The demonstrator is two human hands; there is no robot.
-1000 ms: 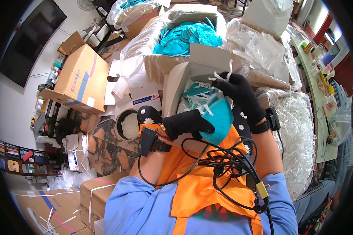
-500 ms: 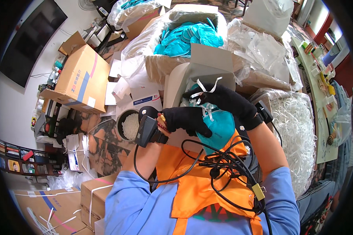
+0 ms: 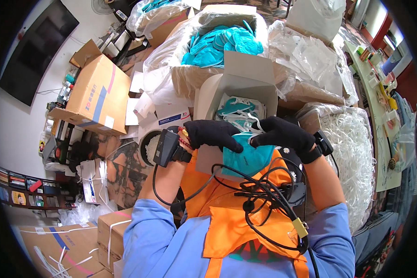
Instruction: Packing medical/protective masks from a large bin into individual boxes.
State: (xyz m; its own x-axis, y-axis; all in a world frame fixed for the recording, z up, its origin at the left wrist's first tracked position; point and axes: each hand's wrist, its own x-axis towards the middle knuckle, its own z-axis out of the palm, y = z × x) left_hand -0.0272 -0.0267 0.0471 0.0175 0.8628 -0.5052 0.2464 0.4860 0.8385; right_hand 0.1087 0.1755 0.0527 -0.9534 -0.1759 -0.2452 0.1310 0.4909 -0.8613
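Note:
A teal face mask [image 3: 245, 160] with white straps is held flat in front of my body. My left hand [image 3: 214, 135], in a black glove, grips its upper left side, the thumb on the front. My right hand [image 3: 285, 136], gloved too, pinches the upper right edge near a white strap; the fingers behind the mask are hidden. Just beyond my hands stands an open grey-white carton [image 3: 207, 98] with its far flap raised. More teal masks [image 3: 237, 106] with white straps lie inside it.
Behind the carton, a plastic-lined box [image 3: 160, 69] holds many teal mask pieces [image 3: 224, 44]. A heap of white straps [image 3: 345, 162] fills a bag at right. A round tub [image 3: 148, 150] sits left. Black cables [image 3: 268, 199] hang over my orange apron [image 3: 227, 231].
Both hands have come down and apart, the right one moving off the carton's opening. The mask is now spread flatter between them, and the masks inside the carton show.

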